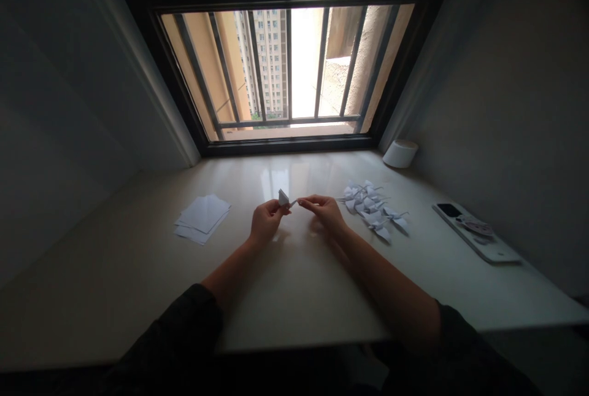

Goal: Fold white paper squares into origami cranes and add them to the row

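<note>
A small folded white paper crane is held above the middle of the pale tabletop. My left hand pinches its body between thumb and fingers. From the right, my right hand closes its thumb and forefinger on the crane's thin pointed end. Just beyond the right hand lies a cluster of finished paper cranes, several of them, with wings spread. Left of the left hand rests a loose stack of square white paper sheets. The fingers partly hide the crane's lower folds.
A phone in a pale case with a round attachment lies at the right. A white cylindrical object stands in the back right corner. The barred window is behind the table, with walls on both sides.
</note>
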### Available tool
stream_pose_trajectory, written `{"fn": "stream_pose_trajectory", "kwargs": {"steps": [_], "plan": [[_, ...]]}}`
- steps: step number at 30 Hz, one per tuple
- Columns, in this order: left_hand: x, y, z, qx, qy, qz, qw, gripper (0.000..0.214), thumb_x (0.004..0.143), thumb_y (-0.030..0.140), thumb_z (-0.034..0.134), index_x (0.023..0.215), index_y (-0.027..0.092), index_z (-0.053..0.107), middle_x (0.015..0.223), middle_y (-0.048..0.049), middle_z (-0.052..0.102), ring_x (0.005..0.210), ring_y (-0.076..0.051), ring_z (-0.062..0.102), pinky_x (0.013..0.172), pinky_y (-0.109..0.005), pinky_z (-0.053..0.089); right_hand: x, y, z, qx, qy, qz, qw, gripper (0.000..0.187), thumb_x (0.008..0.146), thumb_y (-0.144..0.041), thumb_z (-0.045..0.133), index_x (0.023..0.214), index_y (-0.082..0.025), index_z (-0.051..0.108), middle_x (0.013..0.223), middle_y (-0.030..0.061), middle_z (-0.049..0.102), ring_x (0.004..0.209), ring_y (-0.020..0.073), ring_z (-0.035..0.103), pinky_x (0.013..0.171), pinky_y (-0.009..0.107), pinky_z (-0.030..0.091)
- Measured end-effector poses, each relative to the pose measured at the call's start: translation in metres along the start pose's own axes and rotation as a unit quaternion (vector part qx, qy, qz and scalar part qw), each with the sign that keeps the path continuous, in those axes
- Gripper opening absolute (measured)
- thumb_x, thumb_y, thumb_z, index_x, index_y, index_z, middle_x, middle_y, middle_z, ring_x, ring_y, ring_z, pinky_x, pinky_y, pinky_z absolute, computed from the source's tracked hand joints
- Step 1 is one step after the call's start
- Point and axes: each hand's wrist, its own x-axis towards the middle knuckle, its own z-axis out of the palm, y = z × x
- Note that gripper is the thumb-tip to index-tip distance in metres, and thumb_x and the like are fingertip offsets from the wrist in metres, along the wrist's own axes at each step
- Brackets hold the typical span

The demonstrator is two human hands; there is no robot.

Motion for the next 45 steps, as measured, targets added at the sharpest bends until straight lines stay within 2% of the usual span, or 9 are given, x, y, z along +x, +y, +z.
{"fn": "stream_pose_trajectory", "kwargs": {"steps": [8,15,22,33,39,45], "plan": [[0.001,-0.002,0.001,-0.006,-0.008,0.000,1.000,0.027,0.073,0.040,0.063,0.081,0.015,0.069,0.072,-0.0060,0.070,0.072,-0.020,0.066,0.064,-0.028,0.046,0.002,0.007,0.001,0.018,-0.004,0.018,1.000,0.028,0.061,-0.044,0.073,0.078,-0.021,0.074,0.080,0.0046,0.072,0.078,0.0206,0.064,0.073,0.032,0.046],[0.001,-0.002,0.001,-0.007,-0.018,0.006,1.000,0.028,0.073,0.041,0.063,0.081,0.016,0.070,0.073,-0.0061,0.071,0.070,-0.020,0.066,0.065,-0.028,0.046,-0.001,0.005,0.007,0.026,0.029,-0.020,0.999,0.024,0.064,-0.043,0.072,0.072,-0.020,0.071,0.077,0.0036,0.070,0.074,0.0189,0.062,0.068,0.029,0.044],[0.000,-0.002,0.002,0.003,-0.017,0.011,1.000,0.027,0.074,0.041,0.062,0.079,0.016,0.070,0.073,-0.0060,0.070,0.070,-0.020,0.066,0.066,-0.028,0.047,-0.004,0.003,0.010,-0.033,0.055,-0.070,0.995,0.022,0.069,-0.042,0.068,0.068,-0.019,0.070,0.074,0.0042,0.069,0.074,0.0194,0.061,0.066,0.029,0.043],[-0.002,0.003,0.002,-0.005,0.011,-0.012,1.000,0.028,0.072,0.043,0.064,0.077,0.016,0.069,0.069,-0.0059,0.070,0.068,-0.019,0.065,0.061,-0.027,0.045,-0.001,0.008,0.011,0.004,0.047,-0.007,0.999,0.029,0.064,-0.046,0.071,0.074,-0.019,0.073,0.074,0.0070,0.072,0.074,0.0224,0.065,0.069,0.033,0.046],[0.000,0.003,0.002,-0.023,0.039,-0.032,0.998,0.031,0.071,0.044,0.064,0.080,0.015,0.070,0.069,-0.0063,0.070,0.068,-0.019,0.064,0.061,-0.027,0.044,0.003,0.010,0.006,0.023,0.060,-0.004,0.998,0.034,0.067,-0.048,0.066,0.087,-0.021,0.073,0.082,0.0060,0.073,0.079,0.0207,0.064,0.072,0.032,0.046],[0.000,0.001,0.001,-0.022,0.031,-0.033,0.999,0.032,0.070,0.046,0.064,0.079,0.016,0.070,0.070,-0.0066,0.070,0.070,-0.020,0.065,0.062,-0.028,0.045,0.001,0.008,0.008,0.001,0.040,-0.005,0.999,0.031,0.065,-0.047,0.069,0.080,-0.020,0.074,0.080,0.0065,0.073,0.082,0.0227,0.065,0.073,0.032,0.046]]}}
